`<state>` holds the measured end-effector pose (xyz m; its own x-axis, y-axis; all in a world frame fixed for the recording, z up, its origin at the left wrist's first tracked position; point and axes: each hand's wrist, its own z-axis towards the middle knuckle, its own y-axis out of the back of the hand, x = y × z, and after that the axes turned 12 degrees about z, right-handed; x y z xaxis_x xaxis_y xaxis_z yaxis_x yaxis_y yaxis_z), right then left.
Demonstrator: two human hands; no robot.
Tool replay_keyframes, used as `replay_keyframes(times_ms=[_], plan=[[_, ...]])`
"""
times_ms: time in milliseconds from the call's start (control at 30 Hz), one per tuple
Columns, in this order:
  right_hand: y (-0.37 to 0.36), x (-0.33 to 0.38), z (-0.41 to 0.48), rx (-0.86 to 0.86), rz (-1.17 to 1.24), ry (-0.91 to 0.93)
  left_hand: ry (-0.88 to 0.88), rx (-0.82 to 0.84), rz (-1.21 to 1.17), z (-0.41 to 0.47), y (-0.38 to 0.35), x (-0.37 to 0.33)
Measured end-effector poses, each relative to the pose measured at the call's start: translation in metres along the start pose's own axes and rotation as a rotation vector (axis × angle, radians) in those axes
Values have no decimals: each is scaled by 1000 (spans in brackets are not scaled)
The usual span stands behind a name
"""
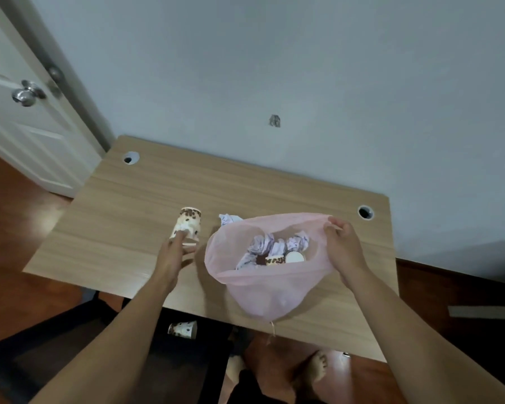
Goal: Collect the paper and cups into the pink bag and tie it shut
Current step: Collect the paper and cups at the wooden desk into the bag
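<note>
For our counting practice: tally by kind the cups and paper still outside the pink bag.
Paper cups: 2, held cup in the left hand, second cup below the table
Crumpled paper: 1, paper ball behind the pink bag
Total: 3

Soft, slightly dim indoor light here, with glare on the floor [27, 217] at left. There's a faint shadow beside the pink bag [274, 287]. The edges bend, wide-angle style, and the left hand [172, 258] is slightly blurred.

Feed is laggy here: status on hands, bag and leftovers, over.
Left hand grips paper cup beside bag. Right hand pinches pink bag rim, mouth open. Crumpled paper behind bag, second cup under table.
</note>
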<state>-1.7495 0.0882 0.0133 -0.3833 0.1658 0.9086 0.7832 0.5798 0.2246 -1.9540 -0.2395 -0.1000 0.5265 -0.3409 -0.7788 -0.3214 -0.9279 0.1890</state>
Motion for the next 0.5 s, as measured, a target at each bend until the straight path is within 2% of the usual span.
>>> replay_keyframes(times_ms=[100, 167, 233, 300, 400, 500], plan=[[-6, 2, -1, 16, 40, 33, -170, 198, -164, -31, 6, -59], [-8, 4, -1, 45, 64, 59, -244, 390, -94, -50, -5, -84], [-9, 7, -3, 88, 58, 86, -283, 545, 147, -69, -26, -96], [-9, 10, -5, 123, 45, 86, -303, 655, 502, -82, -51, -98], [-6, 14, -7, 149, 29, 74, -317, 621, 1003, -88, -85, -86], [0, 10, -3, 151, 32, 56, -317, 612, 1243, -83, -105, -77]])
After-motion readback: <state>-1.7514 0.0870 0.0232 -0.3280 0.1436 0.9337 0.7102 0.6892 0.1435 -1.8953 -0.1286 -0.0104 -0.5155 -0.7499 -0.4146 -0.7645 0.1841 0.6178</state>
